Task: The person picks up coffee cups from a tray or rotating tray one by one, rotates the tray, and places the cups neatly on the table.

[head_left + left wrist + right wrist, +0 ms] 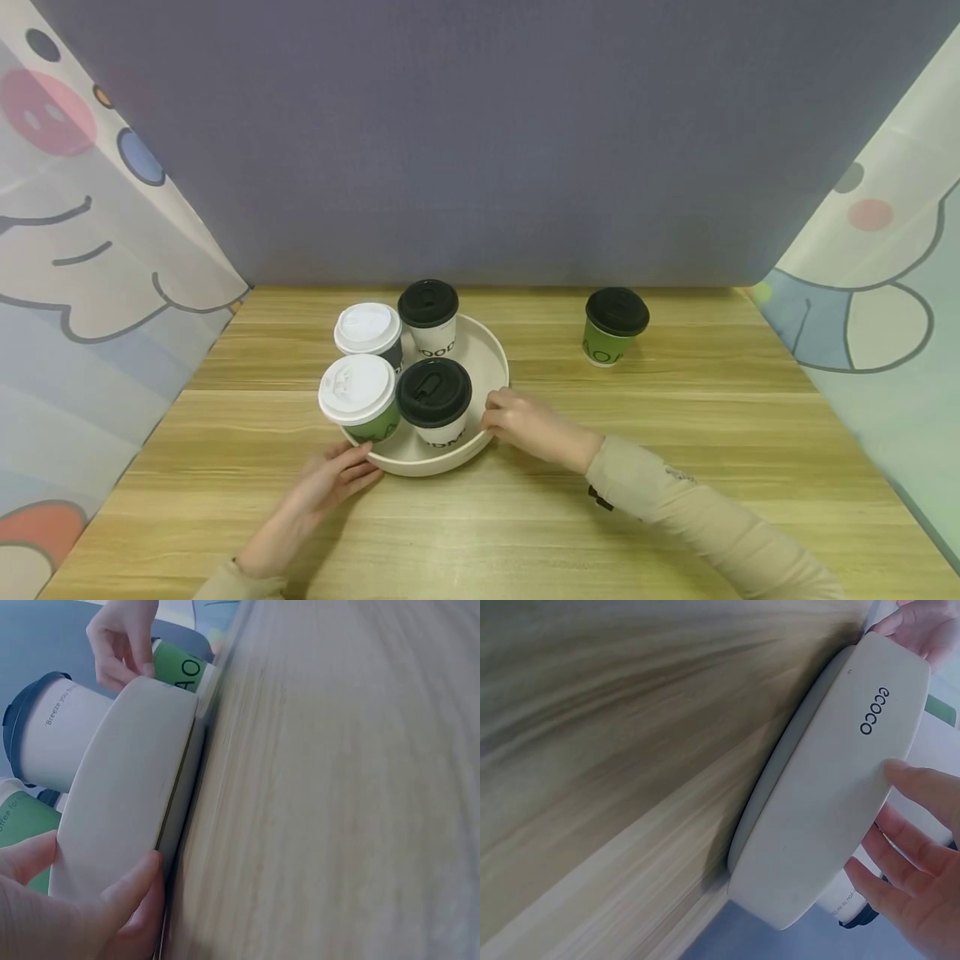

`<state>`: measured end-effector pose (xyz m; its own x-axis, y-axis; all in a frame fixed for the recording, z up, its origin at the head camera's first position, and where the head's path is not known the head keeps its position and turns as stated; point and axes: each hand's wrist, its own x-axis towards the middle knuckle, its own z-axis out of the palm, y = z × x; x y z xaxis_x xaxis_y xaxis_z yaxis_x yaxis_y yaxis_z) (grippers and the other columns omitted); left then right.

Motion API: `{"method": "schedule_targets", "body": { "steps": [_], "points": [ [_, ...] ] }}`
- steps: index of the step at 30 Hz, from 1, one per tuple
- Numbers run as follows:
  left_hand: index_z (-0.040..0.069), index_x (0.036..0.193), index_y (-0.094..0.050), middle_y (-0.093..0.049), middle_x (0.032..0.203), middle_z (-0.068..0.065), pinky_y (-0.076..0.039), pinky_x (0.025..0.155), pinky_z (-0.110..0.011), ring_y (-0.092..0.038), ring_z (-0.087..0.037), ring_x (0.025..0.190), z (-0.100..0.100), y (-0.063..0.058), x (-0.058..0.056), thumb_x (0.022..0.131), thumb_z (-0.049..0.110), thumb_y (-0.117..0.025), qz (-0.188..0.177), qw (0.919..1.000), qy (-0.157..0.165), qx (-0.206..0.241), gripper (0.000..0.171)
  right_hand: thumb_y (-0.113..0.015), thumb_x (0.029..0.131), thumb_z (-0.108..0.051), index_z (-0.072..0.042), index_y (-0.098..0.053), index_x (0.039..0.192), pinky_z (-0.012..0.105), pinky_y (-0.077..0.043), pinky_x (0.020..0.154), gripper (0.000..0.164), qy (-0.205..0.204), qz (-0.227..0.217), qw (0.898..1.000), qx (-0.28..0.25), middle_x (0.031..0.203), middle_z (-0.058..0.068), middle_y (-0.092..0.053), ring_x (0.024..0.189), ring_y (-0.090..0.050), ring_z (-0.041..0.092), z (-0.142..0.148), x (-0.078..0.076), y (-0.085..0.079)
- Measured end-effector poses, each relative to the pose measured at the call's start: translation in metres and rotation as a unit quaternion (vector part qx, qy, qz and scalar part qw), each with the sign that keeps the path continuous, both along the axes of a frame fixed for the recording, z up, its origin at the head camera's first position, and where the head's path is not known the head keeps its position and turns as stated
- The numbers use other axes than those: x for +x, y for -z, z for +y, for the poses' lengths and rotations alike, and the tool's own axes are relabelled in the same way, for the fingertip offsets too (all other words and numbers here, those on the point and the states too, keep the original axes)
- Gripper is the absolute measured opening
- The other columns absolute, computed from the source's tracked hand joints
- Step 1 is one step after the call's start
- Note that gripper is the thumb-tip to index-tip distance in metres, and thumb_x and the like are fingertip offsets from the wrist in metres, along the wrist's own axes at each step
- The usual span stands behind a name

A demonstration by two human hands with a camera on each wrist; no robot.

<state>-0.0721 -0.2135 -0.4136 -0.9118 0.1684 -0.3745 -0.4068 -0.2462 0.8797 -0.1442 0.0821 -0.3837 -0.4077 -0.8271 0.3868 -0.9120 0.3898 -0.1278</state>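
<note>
A round cream tray (486,360) with a raised rim carries several lidded paper coffee cups. On its left are a green cup with a white lid (357,388) and a dark cup with a white lid (367,327). Two white cups with black lids stand beside them, one at the back (428,303), one in front (433,392). My left hand (333,483) grips the tray's front-left rim, fingers on its outer wall (124,787). At the right rim my right hand (536,429) pinches the wall, thumb outside near the "ecoco" print (875,710) and fingers inside.
A green cup with a black lid (611,327) stands alone on the wooden table (712,417), right of the tray. A grey panel (495,150) rises at the table's back edge. Cartoon-print curtains (67,275) hang at both sides.
</note>
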Motion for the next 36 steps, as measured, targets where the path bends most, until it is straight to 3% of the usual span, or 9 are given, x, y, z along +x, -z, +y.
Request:
{"method": "schedule_targets", "body": {
  "steps": [4, 14, 20, 24, 30, 36],
  "points": [
    [-0.018, 0.13, -0.007, -0.056, 0.096, -0.009, -0.045, 0.092, -0.033, -0.058, -0.015, 0.089, 0.003, 0.001, 0.002, 0.091, 0.01, -0.046, 0.002, 0.9999, -0.01, -0.004, 0.062, -0.068, 0.074, -0.009, -0.011, -0.065, 0.08, 0.01, -0.046, 0.066, 0.007, -0.001, 0.001, 1.0, -0.003, 0.081, -0.001, -0.052, 0.075, -0.05, 0.01, 0.001, -0.002, -0.001],
    [-0.016, 0.132, -0.012, -0.05, 0.104, -0.018, -0.046, 0.092, -0.036, -0.058, -0.019, 0.089, 0.017, 0.001, 0.007, 0.09, 0.006, -0.045, -0.012, 0.997, -0.075, -0.016, 0.058, -0.068, 0.075, -0.007, -0.01, -0.066, 0.082, 0.011, -0.048, 0.071, 0.008, 0.006, -0.025, 1.0, -0.006, 0.085, 0.001, -0.055, 0.078, -0.053, 0.011, 0.005, -0.006, -0.001],
    [-0.015, 0.132, -0.013, -0.049, 0.106, -0.019, -0.046, 0.092, -0.035, -0.057, -0.019, 0.09, 0.021, 0.002, 0.008, 0.09, 0.006, -0.045, -0.009, 0.9965, -0.08, -0.019, 0.057, -0.068, 0.074, -0.004, -0.008, -0.065, 0.083, 0.012, -0.049, 0.071, 0.01, 0.002, -0.031, 0.999, -0.015, 0.085, 0.002, -0.055, 0.077, -0.055, 0.012, 0.007, -0.008, -0.004],
    [-0.015, 0.132, -0.013, -0.048, 0.107, -0.019, -0.045, 0.092, -0.034, -0.057, -0.018, 0.089, 0.022, 0.003, 0.008, 0.09, 0.006, -0.045, -0.008, 0.9967, -0.079, -0.019, 0.056, -0.068, 0.074, -0.003, -0.005, -0.064, 0.087, 0.02, -0.051, 0.07, 0.013, 0.03, -0.035, 0.999, -0.026, 0.085, 0.004, -0.055, 0.078, -0.055, 0.015, 0.009, -0.011, -0.014],
    [-0.015, 0.132, -0.014, -0.047, 0.107, -0.02, -0.046, 0.091, -0.034, -0.057, -0.018, 0.089, 0.023, 0.002, 0.008, 0.09, 0.006, -0.046, -0.008, 0.9962, -0.086, -0.015, 0.057, -0.062, 0.081, -0.011, -0.006, -0.064, 0.096, 0.028, -0.053, 0.073, 0.016, 0.096, -0.003, 0.995, -0.033, 0.093, 0.006, -0.06, 0.084, -0.057, 0.018, 0.01, -0.018, -0.034],
    [-0.016, 0.131, -0.014, -0.047, 0.106, -0.02, -0.046, 0.091, -0.034, -0.058, -0.018, 0.088, 0.022, 0.003, 0.008, 0.09, 0.005, -0.046, -0.013, 0.9958, -0.09, -0.014, 0.057, -0.058, 0.086, -0.017, -0.007, -0.062, 0.104, 0.03, -0.051, 0.079, 0.021, 0.105, -0.015, 0.994, -0.041, 0.1, 0.007, -0.058, 0.09, -0.056, 0.018, 0.003, -0.02, -0.053]
  ]
}}
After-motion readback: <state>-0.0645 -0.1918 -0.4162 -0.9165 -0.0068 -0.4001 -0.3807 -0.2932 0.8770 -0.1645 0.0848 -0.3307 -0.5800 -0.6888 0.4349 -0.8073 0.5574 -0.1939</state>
